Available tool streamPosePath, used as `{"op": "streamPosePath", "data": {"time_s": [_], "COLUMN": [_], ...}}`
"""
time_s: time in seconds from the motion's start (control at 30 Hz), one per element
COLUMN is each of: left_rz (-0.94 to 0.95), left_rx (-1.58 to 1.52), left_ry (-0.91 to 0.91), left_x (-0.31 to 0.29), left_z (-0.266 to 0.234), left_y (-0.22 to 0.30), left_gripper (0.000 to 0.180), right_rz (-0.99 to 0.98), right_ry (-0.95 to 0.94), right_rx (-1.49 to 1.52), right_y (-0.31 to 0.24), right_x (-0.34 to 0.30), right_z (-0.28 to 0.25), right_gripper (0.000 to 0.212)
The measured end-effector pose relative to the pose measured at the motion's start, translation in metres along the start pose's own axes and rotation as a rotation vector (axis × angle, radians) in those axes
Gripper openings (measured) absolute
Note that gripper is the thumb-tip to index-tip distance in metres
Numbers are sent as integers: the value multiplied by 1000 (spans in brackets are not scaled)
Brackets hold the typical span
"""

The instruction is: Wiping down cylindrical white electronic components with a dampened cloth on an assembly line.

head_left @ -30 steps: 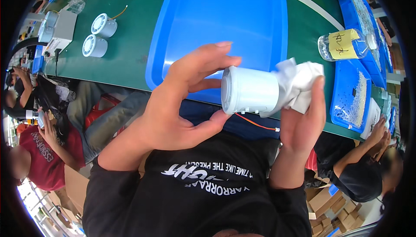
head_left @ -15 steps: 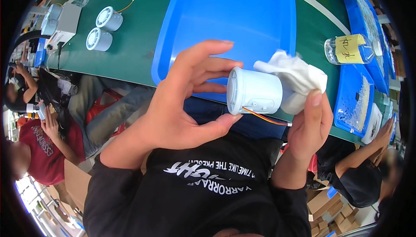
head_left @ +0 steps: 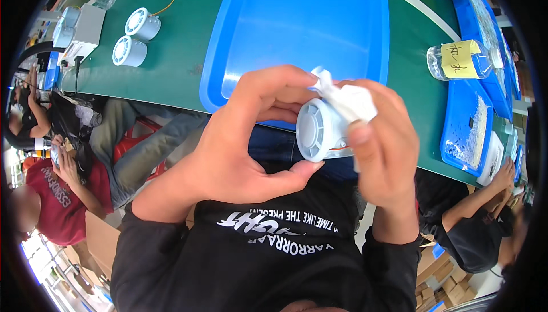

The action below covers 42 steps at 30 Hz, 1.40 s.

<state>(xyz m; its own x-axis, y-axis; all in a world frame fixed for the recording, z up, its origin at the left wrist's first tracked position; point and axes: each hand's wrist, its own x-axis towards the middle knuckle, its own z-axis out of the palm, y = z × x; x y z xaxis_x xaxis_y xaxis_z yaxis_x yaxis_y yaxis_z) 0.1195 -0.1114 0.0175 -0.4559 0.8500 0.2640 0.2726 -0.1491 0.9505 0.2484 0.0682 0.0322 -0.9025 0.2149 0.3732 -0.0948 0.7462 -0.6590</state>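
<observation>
A pale blue cylindrical housing (head_left: 313,131) with a vented round end is held above the table's near edge. My left hand (head_left: 245,141) grips it at the vented end, thumb below and fingers above. My right hand (head_left: 388,141) pinches a white cloth (head_left: 353,102) and presses it over the top and far side of the housing. The thumb covers part of the housing's side. A short stretch of orange wire (head_left: 341,149) shows beneath; the rest is hidden behind the right hand.
A large blue tray (head_left: 228,38) lies on the green table (head_left: 177,38). Two similar housings (head_left: 130,51) stand at left, near a grey box (head_left: 85,29). A labelled clear bottle (head_left: 459,61) and a small blue bin (head_left: 456,141) are at right. Other people sit at both sides.
My right hand has moved left and up with the cloth, from beside the housing onto it. The housing has turned so its vented end shows more.
</observation>
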Motion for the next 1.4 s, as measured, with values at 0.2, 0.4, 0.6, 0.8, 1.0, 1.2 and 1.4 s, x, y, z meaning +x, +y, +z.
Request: {"op": "streamPosePath", "data": {"time_s": [0.2,0.4,0.6,0.8,1.0,1.2,1.4], "left_rz": [13,12,16,-151,-146,-112,67], "left_rx": [-46,-39,-68,-180,-244,-182,-3], "left_ry": [-7,-2,8,86,85,128,126], "left_x": [1,5,10,7,14,20,30], "left_z": [-5,-6,-3,-4,-5,2,6], "left_y": [-8,-11,-20,-14,-16,-12,-21], "left_gripper": [88,89,87,70,68,69,65], "right_rz": [484,540,573,644,647,693,654], "right_ry": [517,582,511,472,474,513,548], "right_rx": [914,1242,1383,1502,1486,1493,1395], "right_y": [19,49,56,63,79,83,94], "right_x": [-24,-25,-33,-19,-25,-25,-24], "right_z": [1,1,-7,-10,-5,2,6], "right_gripper": [46,49,52,41,39,38,36]}}
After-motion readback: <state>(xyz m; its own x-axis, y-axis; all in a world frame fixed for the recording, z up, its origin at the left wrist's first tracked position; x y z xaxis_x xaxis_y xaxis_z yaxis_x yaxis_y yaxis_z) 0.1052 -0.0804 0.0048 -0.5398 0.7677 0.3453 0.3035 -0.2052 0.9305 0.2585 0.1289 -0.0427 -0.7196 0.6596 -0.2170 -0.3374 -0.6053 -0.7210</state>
